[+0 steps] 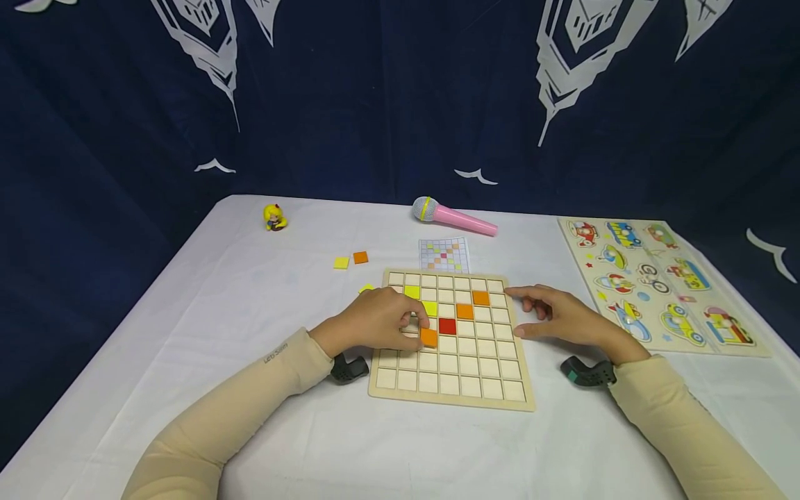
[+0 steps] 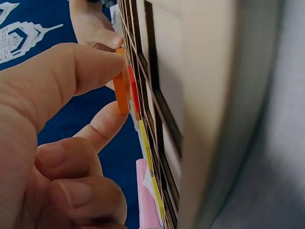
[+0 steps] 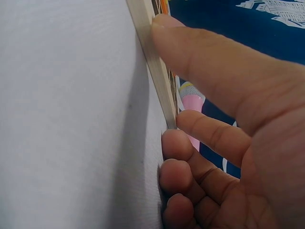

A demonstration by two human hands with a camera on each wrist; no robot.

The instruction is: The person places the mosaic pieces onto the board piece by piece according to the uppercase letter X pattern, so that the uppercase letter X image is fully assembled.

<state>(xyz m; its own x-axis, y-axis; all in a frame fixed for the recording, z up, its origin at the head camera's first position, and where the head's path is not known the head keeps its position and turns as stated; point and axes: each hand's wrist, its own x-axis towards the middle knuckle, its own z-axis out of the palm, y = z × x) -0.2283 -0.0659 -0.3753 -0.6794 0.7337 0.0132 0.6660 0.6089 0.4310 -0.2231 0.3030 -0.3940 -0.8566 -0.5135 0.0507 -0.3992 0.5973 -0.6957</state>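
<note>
While the left hand [image 1: 375,321] pinches a small orange square tile [image 1: 428,337] over the pale wooden grid board [image 1: 475,389] (thumb and forefinger), the right hand [image 1: 562,316], fingers loosely extended and holding nothing, steadies the board's right edge on the white surface [image 1: 250,305].

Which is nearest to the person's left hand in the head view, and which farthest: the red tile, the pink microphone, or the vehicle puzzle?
From the left hand:
1. Red tile, on the grid board, just right.
2. Pink microphone, behind the board.
3. Vehicle puzzle, far right.
</note>
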